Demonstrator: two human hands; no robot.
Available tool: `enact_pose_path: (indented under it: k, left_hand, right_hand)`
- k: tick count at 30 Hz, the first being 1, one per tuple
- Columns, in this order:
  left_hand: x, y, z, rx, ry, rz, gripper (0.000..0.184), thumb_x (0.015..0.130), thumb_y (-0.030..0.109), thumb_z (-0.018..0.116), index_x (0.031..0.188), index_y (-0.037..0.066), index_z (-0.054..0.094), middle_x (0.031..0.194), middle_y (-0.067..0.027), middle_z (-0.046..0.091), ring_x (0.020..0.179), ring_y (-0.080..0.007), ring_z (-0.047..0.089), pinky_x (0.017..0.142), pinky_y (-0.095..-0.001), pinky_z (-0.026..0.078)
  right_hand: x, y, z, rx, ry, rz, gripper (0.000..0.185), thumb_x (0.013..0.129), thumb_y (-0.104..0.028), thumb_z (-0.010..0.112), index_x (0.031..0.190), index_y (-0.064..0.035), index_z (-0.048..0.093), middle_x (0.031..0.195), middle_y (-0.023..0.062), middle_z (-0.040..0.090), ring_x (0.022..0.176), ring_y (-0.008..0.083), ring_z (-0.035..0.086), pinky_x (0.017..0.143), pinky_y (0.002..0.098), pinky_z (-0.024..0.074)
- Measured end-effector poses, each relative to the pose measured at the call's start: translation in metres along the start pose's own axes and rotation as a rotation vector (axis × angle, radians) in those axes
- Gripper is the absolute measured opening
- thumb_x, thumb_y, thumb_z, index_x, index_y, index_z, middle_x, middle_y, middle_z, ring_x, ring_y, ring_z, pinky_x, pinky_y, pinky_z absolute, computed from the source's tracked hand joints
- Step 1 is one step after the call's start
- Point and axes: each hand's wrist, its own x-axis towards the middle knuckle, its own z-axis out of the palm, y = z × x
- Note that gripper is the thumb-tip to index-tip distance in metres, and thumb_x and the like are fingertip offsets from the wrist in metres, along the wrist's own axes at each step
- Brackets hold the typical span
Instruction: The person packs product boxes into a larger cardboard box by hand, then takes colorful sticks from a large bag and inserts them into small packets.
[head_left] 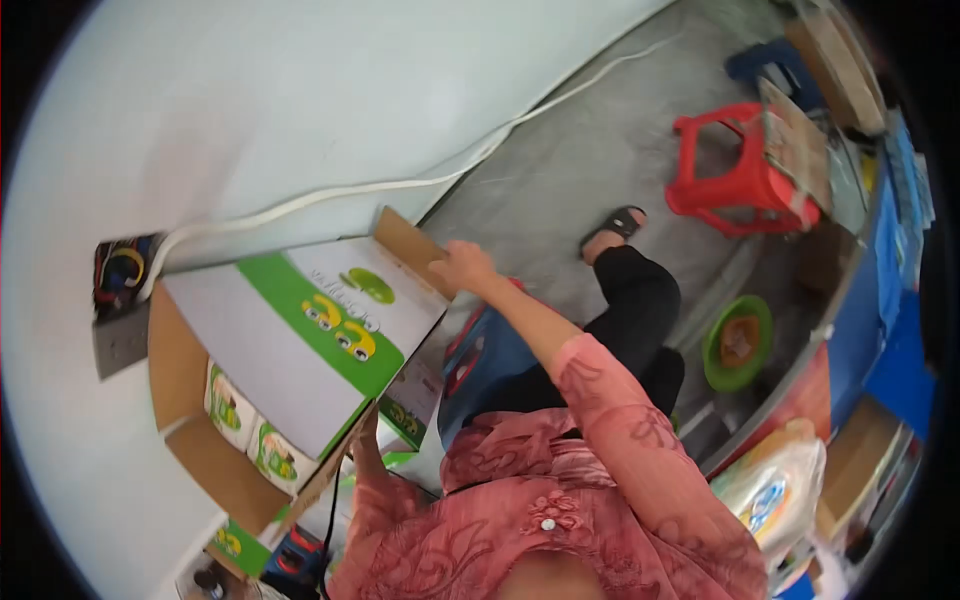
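Note:
A large white-and-green cardboard box (215, 290) lies tilted before me, its brown flaps open at the lower left. Inside the opening sit white printed packs (280, 458). My right hand (465, 268) has its fingers closed round the brown flap (408, 250) at the box's far right end. Against the near side of the box, low down, is my left hand (367, 432); the carton's edge hides its fingers. Another printed carton (412, 405) shows partly beneath, beside that hand.
A white cable (330, 192) runs along the wall to a wall box with wires (122, 275). On the right are a red plastic stool (735, 180), a green bowl (716, 350) and a plastic-wrapped pack (770, 490). A blue-and-red object (480, 350) stands by my leg.

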Motion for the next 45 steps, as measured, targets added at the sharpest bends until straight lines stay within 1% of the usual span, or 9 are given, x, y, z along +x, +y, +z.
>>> enact_pose_path:
  k: [5,12,15,21,34,37,39,41,45]
  left_hand:
    - [0.012,-0.022,0.001,-0.173,0.039,0.091,0.067,0.093,0.057,0.047,0.144,0.013,0.049,0.143,-0.0090,0.053,0.136,-0.0331,0.045,0.115,-0.0498,0.031]
    - [0.009,-0.030,-0.038,-0.538,-0.063,0.301,0.071,0.095,0.059,0.047,0.151,0.016,0.041,0.153,-0.0098,0.044,0.141,-0.0318,0.039,0.119,-0.0462,0.026]
    - [0.015,-0.026,-0.026,-1.092,-0.143,0.357,0.072,0.095,0.059,0.050,0.152,0.016,0.040,0.155,-0.0098,0.041,0.142,-0.0295,0.038,0.120,-0.0459,0.025]
    - [-0.012,-0.005,-0.059,-0.760,-0.054,0.322,0.064,0.096,0.053,0.052,0.147,0.015,0.044,0.149,-0.0104,0.047,0.137,-0.0322,0.043,0.115,-0.0515,0.031]
    - [0.000,0.036,-0.094,-0.850,-0.100,0.339,0.056,0.096,0.049,0.056,0.140,0.014,0.052,0.140,-0.0102,0.056,0.127,-0.0312,0.051,0.109,-0.0504,0.039]
    - [0.016,0.042,-0.093,-1.154,-0.124,0.416,0.055,0.096,0.048,0.057,0.138,0.014,0.054,0.138,-0.0102,0.058,0.125,-0.0310,0.053,0.108,-0.0501,0.041]
    - [0.013,0.057,-0.096,-1.731,-0.157,0.351,0.053,0.095,0.048,0.058,0.135,0.014,0.057,0.134,-0.0088,0.061,0.122,-0.0292,0.056,0.107,-0.0470,0.042]
    - [0.017,0.049,-0.114,-0.742,0.125,0.436,0.052,0.089,0.049,0.065,0.127,0.013,0.064,0.127,-0.0050,0.066,0.118,-0.0251,0.059,0.105,-0.0405,0.044]
    - [-0.016,0.063,-0.173,-0.661,0.178,0.408,0.056,0.086,0.050,0.068,0.129,0.013,0.062,0.130,-0.0062,0.065,0.120,-0.0264,0.057,0.105,-0.0435,0.043]
  right_hand:
    - [-0.015,-0.023,-0.009,-0.030,0.044,0.105,0.044,0.082,-0.042,0.067,0.098,-0.0008,0.072,0.102,0.0256,0.071,0.099,0.0398,0.069,0.085,0.0488,0.0563]
    - [-0.027,-0.024,0.009,-0.209,-0.093,-0.156,0.032,0.089,-0.033,0.059,0.094,-0.0048,0.074,0.096,0.0188,0.073,0.090,0.0362,0.072,0.076,0.0485,0.0576]
    - [-0.031,-0.023,0.012,-0.241,-0.059,-0.195,0.029,0.088,-0.031,0.058,0.090,-0.0061,0.074,0.089,0.0177,0.073,0.084,0.0360,0.072,0.073,0.0489,0.0578]
    - [-0.046,-0.005,-0.016,-0.265,-0.039,-0.229,0.031,0.087,-0.033,0.059,0.081,-0.0065,0.074,0.086,0.0183,0.072,0.083,0.0362,0.072,0.071,0.0493,0.0575]
    - [-0.070,0.058,-0.076,-0.302,0.101,-0.290,0.038,0.088,-0.036,0.059,0.078,-0.0019,0.071,0.079,0.0232,0.068,0.078,0.0419,0.068,0.070,0.0518,0.0558]
    - [-0.083,0.058,-0.079,-0.298,0.138,-0.271,0.034,0.087,-0.032,0.059,0.080,-0.0012,0.071,0.082,0.0229,0.070,0.083,0.0414,0.069,0.074,0.0510,0.0561]
    - [-0.084,0.056,-0.080,-0.311,0.181,-0.273,0.035,0.087,-0.032,0.059,0.080,-0.0008,0.071,0.082,0.0230,0.069,0.083,0.0420,0.069,0.074,0.0513,0.0560]
    - [-0.083,0.054,-0.074,-0.320,0.237,-0.270,0.037,0.088,-0.035,0.060,0.078,-0.0003,0.070,0.077,0.0241,0.067,0.078,0.0434,0.068,0.070,0.0522,0.0553]
    - [-0.097,0.061,-0.085,-0.383,0.302,-0.304,0.032,0.088,-0.031,0.060,0.082,-0.0015,0.070,0.083,0.0239,0.069,0.082,0.0434,0.067,0.073,0.0526,0.0551]
